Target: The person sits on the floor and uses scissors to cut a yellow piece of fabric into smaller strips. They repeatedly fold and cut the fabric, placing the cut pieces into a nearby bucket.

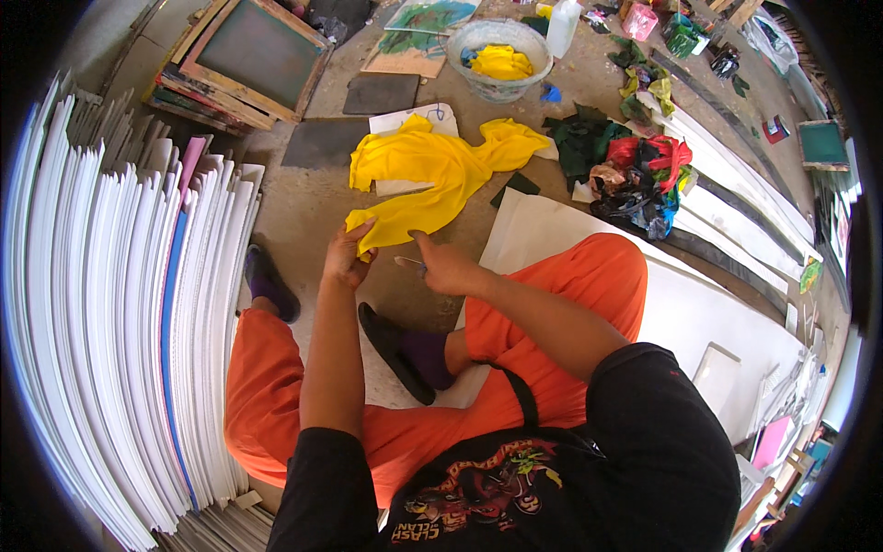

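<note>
A yellow cloth (pixel 432 189) lies spread and rumpled on the floor in front of me, its near corner lifted. My left hand (pixel 348 258) is closed on that corner, pinching the fabric. At the cloth's near right edge is my right hand (pixel 448 267), one fingertip meeting or almost meeting the fabric. Its curled fingers hold a small, thin tool (pixel 407 263) with a pale end; the tool's kind is too small to make out. Beneath the cloth, part of a white sheet (pixel 405 187) shows.
Stacked white boards (pixel 110 304) stand along my left. Beyond the cloth are a basin (pixel 499 87) holding yellow cloth, a white bottle (pixel 563 29) and wooden frames (pixel 253 60). Colored scraps (pixel 635 179) lie to the right, above a large white board (pixel 662 304).
</note>
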Tool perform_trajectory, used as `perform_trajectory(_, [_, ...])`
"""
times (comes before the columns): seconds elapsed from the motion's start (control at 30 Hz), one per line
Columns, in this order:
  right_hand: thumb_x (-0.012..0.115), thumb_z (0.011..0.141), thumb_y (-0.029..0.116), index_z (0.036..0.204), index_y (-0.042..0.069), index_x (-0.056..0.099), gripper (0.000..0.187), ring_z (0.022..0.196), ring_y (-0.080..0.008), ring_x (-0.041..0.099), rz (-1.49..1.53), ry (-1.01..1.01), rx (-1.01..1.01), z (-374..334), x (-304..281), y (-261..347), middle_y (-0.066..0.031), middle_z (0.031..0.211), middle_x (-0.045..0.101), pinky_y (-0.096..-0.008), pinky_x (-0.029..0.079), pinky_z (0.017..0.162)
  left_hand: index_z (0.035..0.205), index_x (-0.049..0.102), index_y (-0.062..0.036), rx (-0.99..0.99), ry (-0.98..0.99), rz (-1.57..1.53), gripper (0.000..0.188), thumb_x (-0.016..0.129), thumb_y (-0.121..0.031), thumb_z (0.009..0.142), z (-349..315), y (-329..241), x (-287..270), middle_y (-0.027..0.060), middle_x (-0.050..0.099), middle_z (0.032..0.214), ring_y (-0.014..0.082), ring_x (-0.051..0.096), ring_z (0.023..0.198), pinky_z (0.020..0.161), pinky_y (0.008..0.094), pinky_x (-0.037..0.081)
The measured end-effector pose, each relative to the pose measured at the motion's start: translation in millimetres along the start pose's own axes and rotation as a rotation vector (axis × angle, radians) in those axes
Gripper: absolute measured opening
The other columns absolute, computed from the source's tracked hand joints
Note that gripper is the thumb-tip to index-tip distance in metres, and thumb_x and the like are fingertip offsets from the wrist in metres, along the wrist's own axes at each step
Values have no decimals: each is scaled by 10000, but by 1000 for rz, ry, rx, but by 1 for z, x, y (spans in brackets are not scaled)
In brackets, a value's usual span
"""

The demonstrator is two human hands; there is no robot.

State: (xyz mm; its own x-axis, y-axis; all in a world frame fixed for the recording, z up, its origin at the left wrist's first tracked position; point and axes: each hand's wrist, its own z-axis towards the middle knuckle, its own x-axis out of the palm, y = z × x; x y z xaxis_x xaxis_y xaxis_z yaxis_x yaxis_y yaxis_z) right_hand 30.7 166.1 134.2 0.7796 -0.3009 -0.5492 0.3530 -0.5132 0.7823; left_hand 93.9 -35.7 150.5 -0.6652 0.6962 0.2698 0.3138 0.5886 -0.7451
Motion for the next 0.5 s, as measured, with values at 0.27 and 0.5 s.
perform_trajectory(0.27, [570, 846, 44, 1457, 58, 381, 639, 987, -437, 639, 230, -182, -111, 26, 0, -13, -293, 1078, 647, -491, 502, 843, 1121, 570, -78, 100, -84, 144, 259, 696, -164, 913, -25, 23, 23, 19, 646, 936, 111, 616, 727, 536, 243, 470])
perform_trajectory(0.5, [613, 867, 92, 1343, 47, 540, 484, 1038, -409, 635, 388, -137, -99, 23, -11, -15, -260, 1124, 651, -444, 498, 884, 1274, 443, -108, 191, -239, 136, 576, 790, -268, 843, -9, 61, 22, 16, 604, 1013, 125, 594, 770, 522, 258, 424])
